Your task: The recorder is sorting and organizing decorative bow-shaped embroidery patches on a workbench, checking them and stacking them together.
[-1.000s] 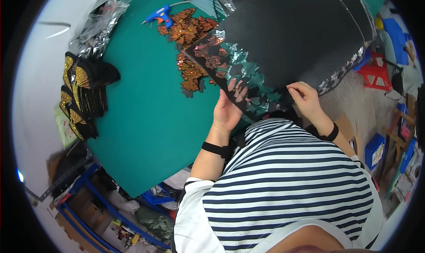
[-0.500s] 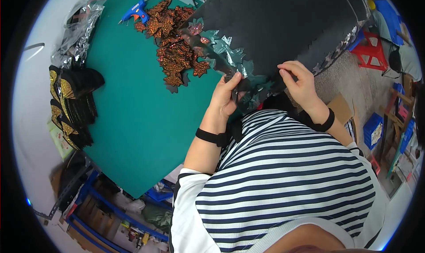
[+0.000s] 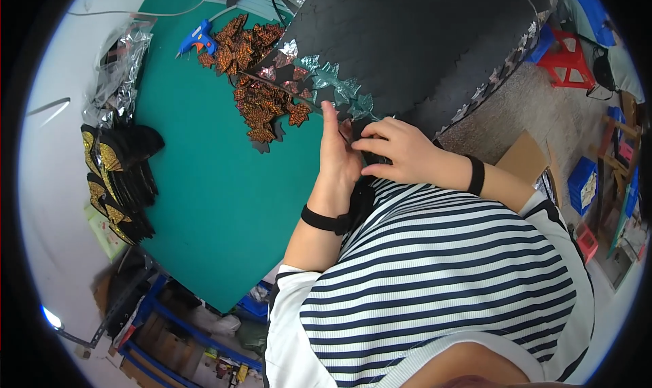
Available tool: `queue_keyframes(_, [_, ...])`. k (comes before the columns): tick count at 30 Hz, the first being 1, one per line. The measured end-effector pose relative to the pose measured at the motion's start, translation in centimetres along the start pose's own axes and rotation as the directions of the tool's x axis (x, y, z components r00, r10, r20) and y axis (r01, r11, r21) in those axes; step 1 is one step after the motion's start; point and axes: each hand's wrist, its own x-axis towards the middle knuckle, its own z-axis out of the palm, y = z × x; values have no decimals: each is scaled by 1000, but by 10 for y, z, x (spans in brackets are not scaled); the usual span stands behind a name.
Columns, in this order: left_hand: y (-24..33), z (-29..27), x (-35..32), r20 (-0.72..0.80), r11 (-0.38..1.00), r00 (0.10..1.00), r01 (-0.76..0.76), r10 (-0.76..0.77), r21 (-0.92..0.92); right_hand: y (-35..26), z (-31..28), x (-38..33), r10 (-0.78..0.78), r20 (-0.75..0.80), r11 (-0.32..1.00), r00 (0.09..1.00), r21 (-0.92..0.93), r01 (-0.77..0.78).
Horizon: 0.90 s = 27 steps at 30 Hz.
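Note:
A large black sheet (image 3: 421,41) covered in overlapping scale shapes lies across the green table (image 3: 210,204). Along its near edge runs a row of shiny teal and silver leaf pieces (image 3: 333,85). My left hand (image 3: 337,153) lies flat with the fingers together, one fingertip pressing on that edge. My right hand (image 3: 397,150) sits just beside it, fingers curled and pinching at the sheet's edge near a teal piece; the pinched part is hidden. A heap of orange glittery leaf pieces (image 3: 255,82) lies to the left of my hands.
A blue glue gun (image 3: 195,38) lies at the far side of the table. Stacked black and gold pieces (image 3: 115,184) and crumpled silver foil (image 3: 119,65) sit at the left edge. On the floor to the right are a red stool (image 3: 564,58), a cardboard box (image 3: 526,160) and blue crates (image 3: 584,184).
My hands have come closer together at the sheet's edge; the right one moved left toward the left one. The view has shifted so the table and heap sit lower and nearer.

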Motion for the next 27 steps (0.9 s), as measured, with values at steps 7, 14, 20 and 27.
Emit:
queue_keyframes(7, [-2, -30, -1, 378, 968, 919, -12, 110, -252, 2, 20, 5, 238, -21, 948, 971, 221, -227])
queue_keyframes(14, [-7, -46, 19, 442, 998, 896, -13, 42, -68, 3, 9, 5, 381, -31, 808, 924, 497, -317])
queue_keyframes(20, [-5, -18, 15, 385, 995, 919, 67, -88, 67, 12, -5, -4, 455, 20, 718, 890, 583, -380])
queue_keyframes(27, [-15, -13, 28, 162, 984, 986, -52, 25, 168, 20, 0, -8, 555, -3, 725, 832, 491, -482])
